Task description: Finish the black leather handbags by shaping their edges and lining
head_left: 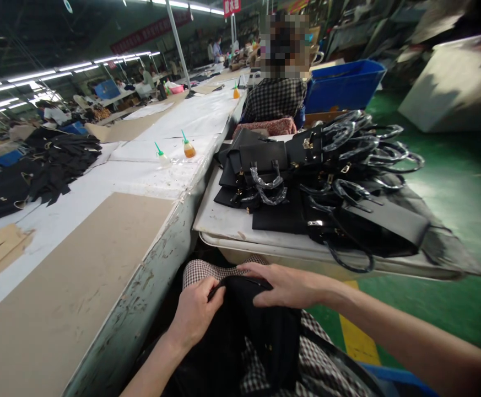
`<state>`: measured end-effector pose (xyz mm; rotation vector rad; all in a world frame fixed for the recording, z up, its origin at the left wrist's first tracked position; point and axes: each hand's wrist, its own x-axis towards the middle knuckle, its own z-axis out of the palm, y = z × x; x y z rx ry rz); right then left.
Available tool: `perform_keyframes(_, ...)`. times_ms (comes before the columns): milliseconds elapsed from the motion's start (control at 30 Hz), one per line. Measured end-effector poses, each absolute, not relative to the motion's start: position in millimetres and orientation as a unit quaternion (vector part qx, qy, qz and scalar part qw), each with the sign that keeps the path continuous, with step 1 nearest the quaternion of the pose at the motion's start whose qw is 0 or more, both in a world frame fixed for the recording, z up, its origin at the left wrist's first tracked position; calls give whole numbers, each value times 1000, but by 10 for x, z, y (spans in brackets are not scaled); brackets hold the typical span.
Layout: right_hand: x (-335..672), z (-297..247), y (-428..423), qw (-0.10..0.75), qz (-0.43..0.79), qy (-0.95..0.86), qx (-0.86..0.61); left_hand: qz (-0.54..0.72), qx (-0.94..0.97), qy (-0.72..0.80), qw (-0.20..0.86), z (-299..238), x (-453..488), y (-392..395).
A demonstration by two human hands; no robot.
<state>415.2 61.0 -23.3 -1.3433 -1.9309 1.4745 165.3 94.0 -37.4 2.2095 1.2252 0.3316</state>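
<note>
A soft black bag (260, 320) lies across my lap, over checked cloth. Its upper edge is pinched by my left hand (196, 311), with thumb and curled fingers closed on the rim. My right hand (287, 284) holds the same rim farther right, fingers laid over the far side and thumb on the near side. The bag's lower part runs out of view at the bottom, and what lies inside it is hidden. A small gold-coloured spot shows on its dark front.
Finished-looking black handbags (281, 165) with plastic-wrapped handles are piled on a white board ahead. A long worktable (79, 275) at left carries brown board, glue bottles (188, 148) and black pieces (50, 165). A person (275, 99) sits beyond, beside a blue bin (343, 88).
</note>
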Motion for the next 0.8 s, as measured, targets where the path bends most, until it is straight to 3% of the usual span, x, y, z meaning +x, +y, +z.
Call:
perform_keyframes(233, 3950, -209, -85, 301, 521, -504, -619, 119, 817, 407, 391, -251, 1702, 1017)
perform_keyframes(400, 4050, -39, 52, 286, 525, -586, -547, 101, 815, 376, 429, 181, 1657, 1214)
perform_keyframes(533, 4031, 54, 171, 281, 592, -603, -455, 12, 779, 323, 537, 480, 1373, 1396)
perform_keyframes(667, 3772, -100, 214, 293, 692, -529, -394, -61, 723, 335, 601, 406, 1048, 1538)
perform_keyframes(800, 3583, -283, 219, 291, 770, -429, -371, -62, 734, 333, 589, 148, 863, 1628)
